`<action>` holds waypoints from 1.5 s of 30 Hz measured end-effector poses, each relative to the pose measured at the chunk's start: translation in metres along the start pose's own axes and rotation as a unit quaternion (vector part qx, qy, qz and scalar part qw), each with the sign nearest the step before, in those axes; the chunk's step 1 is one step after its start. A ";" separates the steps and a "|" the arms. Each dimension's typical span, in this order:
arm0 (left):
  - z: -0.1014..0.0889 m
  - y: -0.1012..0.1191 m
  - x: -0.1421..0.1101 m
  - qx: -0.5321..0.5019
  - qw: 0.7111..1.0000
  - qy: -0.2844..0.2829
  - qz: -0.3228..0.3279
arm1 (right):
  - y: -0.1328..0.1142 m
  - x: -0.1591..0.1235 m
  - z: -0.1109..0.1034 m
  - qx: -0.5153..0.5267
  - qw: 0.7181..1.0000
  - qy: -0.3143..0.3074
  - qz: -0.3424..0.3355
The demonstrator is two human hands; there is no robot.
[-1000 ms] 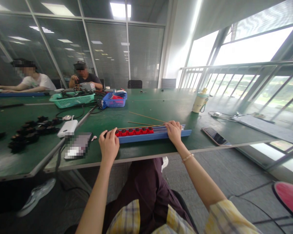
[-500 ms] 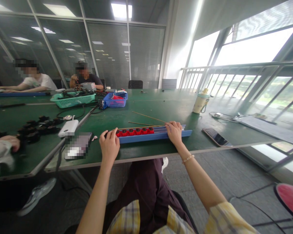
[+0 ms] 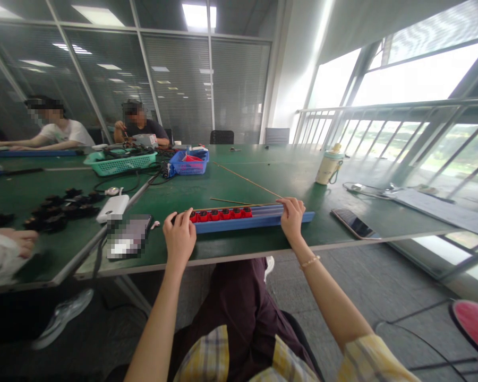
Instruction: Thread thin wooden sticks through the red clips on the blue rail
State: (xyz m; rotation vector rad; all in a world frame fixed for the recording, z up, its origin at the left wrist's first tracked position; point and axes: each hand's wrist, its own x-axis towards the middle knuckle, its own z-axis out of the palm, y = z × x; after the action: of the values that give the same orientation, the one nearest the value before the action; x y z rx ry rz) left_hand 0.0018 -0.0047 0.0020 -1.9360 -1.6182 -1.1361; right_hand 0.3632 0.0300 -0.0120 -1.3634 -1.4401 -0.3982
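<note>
1. My left hand (image 3: 180, 233) is wrapped over the left end of a blue channel (image 3: 239, 226), fingers bent across its top. My right hand (image 3: 292, 217) is bent over the channel near its other end. Its fingertips meet the near end of a long thin stick (image 3: 247, 179); I cannot tell whether they pinch the stick, the channel wall or both.

2. Just right of my left fingertips, six red blocks (image 3: 225, 214) with dark tops show in a row inside the channel. A bare stretch of channel lies between the last one and my right hand. If I lifted the left end, the blocks could slide that way, since I see nothing stopping them.

3. The long stick slants away, ahead and to the left of my right hand. A loose hold could let it swing or drop, and its far end, near the blue basket (image 3: 189, 166), might catch there.

4. A shorter stick (image 3: 235, 202) lies beyond the channel, left of my right hand. A sideways sweep could knock it or cross the two sticks.

5. The green table (image 3: 258, 245) ends not far on my side of both hands. Pulling the channel carelessly might bring it over that edge.

6. A phone (image 3: 354, 224) lies to the right of my right hand; an outward swing could nudge it.
</note>
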 end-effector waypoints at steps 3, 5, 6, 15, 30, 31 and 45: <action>0.000 0.001 0.000 -0.003 1.000 0.002 -0.002 | -0.001 0.000 0.000 0.005 1.000 0.003 -0.001; 0.000 0.001 0.001 -0.005 1.000 0.003 -0.006 | 0.000 0.000 0.001 0.025 1.000 0.010 0.007; 0.000 0.001 0.001 -0.006 1.000 0.002 -0.008 | 0.001 0.000 0.002 0.035 0.999 0.013 0.008; 0.001 0.001 0.001 -0.005 1.000 0.007 -0.013 | -0.010 -0.002 -0.003 0.029 0.996 -0.063 -0.048; -0.002 0.002 0.001 -0.005 1.000 0.011 -0.003 | -0.009 -0.001 -0.001 0.079 0.988 -0.100 -0.084; -0.002 0.002 0.001 -0.005 1.000 0.011 -0.003 | -0.009 -0.001 -0.001 0.079 0.988 -0.100 -0.084; 0.000 0.001 0.000 -0.018 1.000 0.014 -0.001 | -0.002 0.001 0.006 0.107 0.990 -0.068 -0.069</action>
State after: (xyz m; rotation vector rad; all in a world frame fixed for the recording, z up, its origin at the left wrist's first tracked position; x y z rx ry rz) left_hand 0.0023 -0.0049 0.0025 -1.9330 -1.5965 -1.1950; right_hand 0.3585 0.0349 -0.0129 -1.1401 -1.6457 -0.2356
